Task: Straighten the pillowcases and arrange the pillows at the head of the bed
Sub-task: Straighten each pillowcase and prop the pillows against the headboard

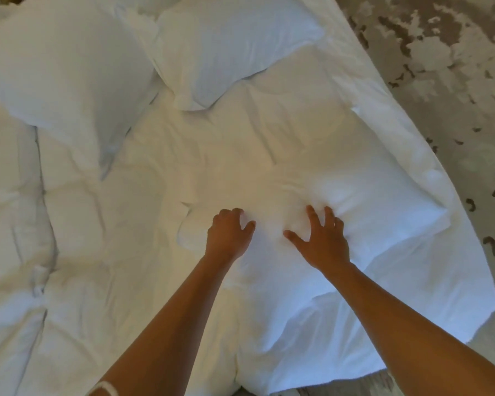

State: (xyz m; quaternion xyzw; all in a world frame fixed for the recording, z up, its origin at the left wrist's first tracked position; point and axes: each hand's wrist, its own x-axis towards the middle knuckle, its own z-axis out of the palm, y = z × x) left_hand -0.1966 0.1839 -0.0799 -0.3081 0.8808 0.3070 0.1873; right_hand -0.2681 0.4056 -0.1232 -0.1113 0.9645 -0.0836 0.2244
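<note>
- Near pillow (340, 195) flat on the white bed (112, 224), right end just inside the bed's right edge; patterned carpet (455, 81) beyond.
- Left hand (227, 232) on the pillow's left part, fingers curled into the pillowcase, gripping the cloth.
- Right hand (320, 241) spread wide, pressing flat on the pillow's middle.
- Two more pillows, left one (55, 67) and right one (226, 47), touching, farther up the bed; rumpled bedding between.

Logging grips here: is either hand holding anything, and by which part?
Left hand grips the near pillow at its left end. Right hand only presses flat on its middle.
</note>
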